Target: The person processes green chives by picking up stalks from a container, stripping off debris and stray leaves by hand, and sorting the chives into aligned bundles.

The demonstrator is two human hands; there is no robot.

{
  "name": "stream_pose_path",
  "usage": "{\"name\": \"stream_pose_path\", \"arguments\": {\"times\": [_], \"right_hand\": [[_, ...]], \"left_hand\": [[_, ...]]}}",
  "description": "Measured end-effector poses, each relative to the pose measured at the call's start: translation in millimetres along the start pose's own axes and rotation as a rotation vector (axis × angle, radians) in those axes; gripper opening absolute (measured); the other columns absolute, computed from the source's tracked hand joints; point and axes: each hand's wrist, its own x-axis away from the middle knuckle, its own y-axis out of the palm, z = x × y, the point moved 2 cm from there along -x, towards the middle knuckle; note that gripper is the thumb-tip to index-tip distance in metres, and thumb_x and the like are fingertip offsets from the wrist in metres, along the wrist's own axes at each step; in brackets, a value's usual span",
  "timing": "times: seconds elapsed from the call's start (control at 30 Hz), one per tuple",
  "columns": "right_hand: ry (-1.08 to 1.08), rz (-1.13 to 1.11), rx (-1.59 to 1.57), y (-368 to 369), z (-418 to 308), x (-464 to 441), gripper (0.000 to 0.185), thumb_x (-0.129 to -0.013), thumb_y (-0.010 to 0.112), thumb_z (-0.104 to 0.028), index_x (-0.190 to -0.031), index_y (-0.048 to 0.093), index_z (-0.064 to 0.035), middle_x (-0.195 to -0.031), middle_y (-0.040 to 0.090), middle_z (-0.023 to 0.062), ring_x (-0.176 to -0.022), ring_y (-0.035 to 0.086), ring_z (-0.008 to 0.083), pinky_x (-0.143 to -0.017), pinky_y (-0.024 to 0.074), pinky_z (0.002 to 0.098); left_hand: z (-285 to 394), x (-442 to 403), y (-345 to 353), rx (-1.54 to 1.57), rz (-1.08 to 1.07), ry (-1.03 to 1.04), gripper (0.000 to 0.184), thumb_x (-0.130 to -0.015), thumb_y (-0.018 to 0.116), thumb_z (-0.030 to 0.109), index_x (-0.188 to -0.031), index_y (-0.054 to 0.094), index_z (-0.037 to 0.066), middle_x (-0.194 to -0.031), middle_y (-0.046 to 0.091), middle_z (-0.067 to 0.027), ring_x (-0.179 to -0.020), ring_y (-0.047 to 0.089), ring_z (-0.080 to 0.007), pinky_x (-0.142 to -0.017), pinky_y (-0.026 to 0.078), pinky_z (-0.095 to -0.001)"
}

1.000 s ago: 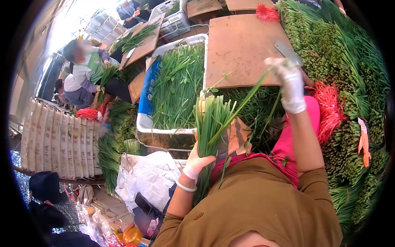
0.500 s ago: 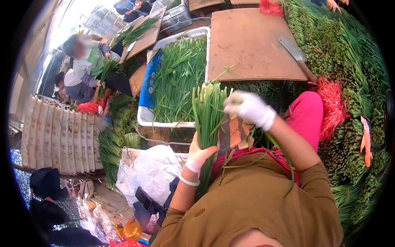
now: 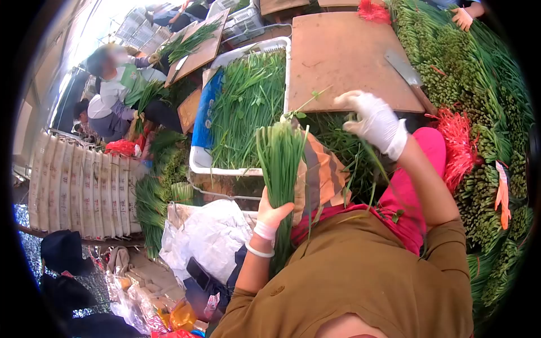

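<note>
My left hand (image 3: 274, 216), in a pale glove, is wrapped round the lower part of a bunch of garlic chives (image 3: 279, 163). The bunch stands upright, its pale cut ends level at the top. My right hand (image 3: 374, 123), in a white glove, is to the right of the bunch and apart from it, thumb and fingers spread. Below that hand a few loose leaves (image 3: 373, 163) hang in the air, blurred; whether they touch the fingers is unclear. An orange-and-grey striped cloth (image 3: 324, 174) covers part of my lap.
A white crate (image 3: 288, 73) of loose chives stands ahead. Beside it a cleaver (image 3: 403, 66) rests on a brown board (image 3: 344, 50). Red ties (image 3: 453, 146) and stacked chive bunches (image 3: 479, 236) lie at right. A co-worker (image 3: 118, 96) handles chives at left; another person's hand (image 3: 462, 19) shows top right.
My right hand has moved up and right, away from the bunch, and its fingers have spread. The bunch in my left hand has shifted slightly left. Loose leaves have dropped towards my lap.
</note>
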Motion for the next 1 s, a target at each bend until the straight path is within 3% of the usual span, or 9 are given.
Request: {"name": "stream_pose_path", "arguments": {"times": [0.13,0.27,0.37,0.57,0.7,0.73,0.87,0.93,1.0], "right_hand": [[-0.187,0.086,-0.151,19,-39,-14,0.051,-0.067,0.072,-0.010,-0.115,0.057,-0.0060,-0.114,0.058,0.0142,-0.109,0.053,0.0315,-0.095,0.0423,0.0378],[-0.181,-0.123,-0.176,41,-54,-17,0.049,-0.068,0.071,-0.011,-0.115,0.057,-0.0072,-0.099,0.059,0.0143,-0.095,0.056,0.0333,-0.082,0.0458,0.0401],[-0.293,-0.089,-0.041,42,-47,-18,0.022,-0.069,0.068,-0.017,-0.089,0.064,-0.0078,-0.079,0.057,0.0096,-0.079,0.059,0.0295,-0.073,0.0454,0.0401],[-0.536,-0.035,0.291,33,-49,-9,0.006,-0.069,0.063,-0.019,-0.069,0.059,-0.0138,-0.070,0.055,0.0037,-0.073,0.059,0.0223,-0.068,0.0446,0.0355],[-0.398,0.129,0.522,-19,-23,-33,0.004,-0.069,0.060,-0.013,-0.070,0.061,-0.0106,-0.067,0.056,0.0091,-0.064,0.059,0.0274,-0.059,0.0476,0.0379],[-0.264,0.178,0.445,-42,-14,-34,0.002,-0.070,0.060,-0.008,-0.071,0.060,-0.0060,-0.073,0.059,0.0125,-0.071,0.061,0.0283,-0.066,0.0487,0.0380],[0.048,0.369,0.243,-90,67,-15,0.017,-0.084,0.062,-0.020,-0.085,0.058,-0.0040,-0.079,0.057,0.0155,-0.072,0.057,0.0338,-0.064,0.0451,0.0388],[0.053,0.283,0.472,-77,103,11,0.017,-0.084,0.060,-0.022,-0.078,0.056,-0.0064,-0.074,0.057,0.0170,-0.070,0.057,0.0362,-0.062,0.0456,0.0437],[0.256,-0.441,0.754,-41,117,39,0.010,-0.078,0.057,-0.016,-0.081,0.065,-0.0101,-0.076,0.064,0.0157,-0.073,0.063,0.0338,-0.067,0.0507,0.0421]], "left_hand": [[-2,1,12,-0.108,0.015,-0.012,0.066,-0.065,0.069,-0.002,-0.126,0.043,0.002,-0.108,0.058,-0.0045,-0.097,0.056,-0.0134,-0.087,0.045,-0.0291],[4,5,18,-0.068,-0.055,-0.086,0.070,-0.065,0.070,0.000,-0.128,0.041,0.001,-0.107,0.058,-0.0043,-0.098,0.055,-0.0134,-0.088,0.044,-0.0287],[-2,6,12,-0.072,-0.155,-0.140,0.070,-0.066,0.070,0.001,-0.129,0.041,0.002,-0.107,0.058,-0.0036,-0.099,0.054,-0.0137,-0.090,0.043,-0.0290],[8,11,20,-0.173,-0.186,-0.109,0.069,-0.066,0.069,0.001,-0.130,0.042,0.001,-0.115,0.054,-0.0054,-0.105,0.051,-0.0136,-0.093,0.041,-0.0275],[16,11,16,-0.108,-0.183,-0.149,0.066,-0.065,0.068,-0.001,-0.127,0.045,0.001,-0.111,0.056,-0.0040,-0.100,0.054,-0.0131,-0.088,0.044,-0.0278],[18,12,12,-0.095,-0.179,-0.162,0.065,-0.065,0.067,-0.002,-0.125,0.046,0.001,-0.108,0.058,-0.0034,-0.097,0.055,-0.0131,-0.085,0.045,-0.0280],[27,17,-6,0.131,-0.072,-0.148,0.057,-0.065,0.067,0.004,-0.119,0.049,0.001,-0.100,0.058,-0.0052,-0.089,0.057,-0.0156,-0.079,0.047,-0.0265],[22,15,-20,0.234,-0.093,-0.110,0.059,-0.065,0.070,0.011,-0.118,0.050,0.000,-0.097,0.057,-0.0063,-0.085,0.057,-0.0171,-0.075,0.048,-0.0269],[23,16,-25,0.325,-0.099,-0.096,0.063,-0.063,0.075,0.020,-0.117,0.049,0.000,-0.094,0.057,-0.0084,-0.079,0.058,-0.0193,-0.066,0.049,-0.0288]]}}
